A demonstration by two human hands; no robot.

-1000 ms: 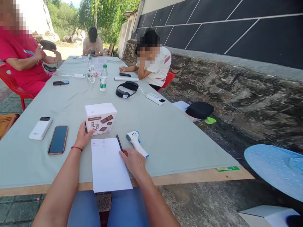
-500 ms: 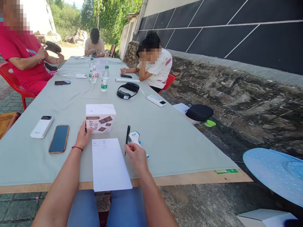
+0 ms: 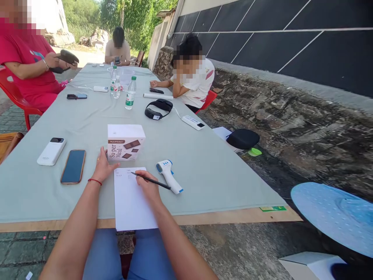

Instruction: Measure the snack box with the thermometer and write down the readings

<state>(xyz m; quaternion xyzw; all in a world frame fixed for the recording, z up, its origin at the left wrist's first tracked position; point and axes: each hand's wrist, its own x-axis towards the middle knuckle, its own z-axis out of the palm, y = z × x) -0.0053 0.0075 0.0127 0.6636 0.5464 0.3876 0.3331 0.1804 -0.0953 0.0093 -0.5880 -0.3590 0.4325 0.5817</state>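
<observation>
My right hand (image 3: 148,186) grips a black pen (image 3: 154,180) over the white sheet of paper (image 3: 131,208), its tip by the few small lines of writing near the top. That sheet lies at the table's front edge. Behind it stands a white and brown "Su-per Meal" box (image 3: 126,149) with chocolate pieces printed on it. My left hand (image 3: 105,167) rests open at the box's lower left side, thumb spread toward the paper's top corner. Right of the paper lies a white and blue infrared thermometer (image 3: 169,177).
A phone (image 3: 73,166) and a white power bank (image 3: 51,151) lie to the left. Farther back are a black headset (image 3: 158,109), another power bank (image 3: 192,123) and water bottles (image 3: 131,93). Several people sit around the cloth-covered table (image 3: 221,182).
My right hand has moved left onto the paper, and the pen has tipped from upright to slanting. My left thumb has come off the box front. The thermometer is now uncovered.
</observation>
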